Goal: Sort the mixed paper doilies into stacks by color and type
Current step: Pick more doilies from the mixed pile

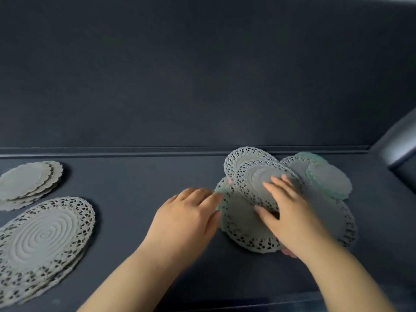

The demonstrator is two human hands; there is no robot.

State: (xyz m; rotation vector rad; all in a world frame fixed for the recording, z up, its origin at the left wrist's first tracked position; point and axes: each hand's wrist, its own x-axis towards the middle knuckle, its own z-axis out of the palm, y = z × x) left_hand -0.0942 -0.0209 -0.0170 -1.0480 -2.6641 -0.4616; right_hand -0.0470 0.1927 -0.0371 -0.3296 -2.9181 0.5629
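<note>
A mixed heap of paper doilies [245,224] lies at the right of the dark surface: white lace-edged ones, pale green ones [328,180] at its far right, a pink edge showing at the near side. My right hand [286,212] lies flat on the heap, fingers spread over a small lace doily [258,174]. My left hand [189,212] touches the heap's left edge, fingertips at a green rim; whether it pinches a sheet is hidden. At the left sit two sorted stacks: large lace doilies [42,244] and plain scalloped ones [29,183].
The dark table [135,183] ends at a raised back ledge [135,152] below a dark wall. A rounded grey object [398,147] juts in at the right edge. Bare surface lies between the left stacks and the heap.
</note>
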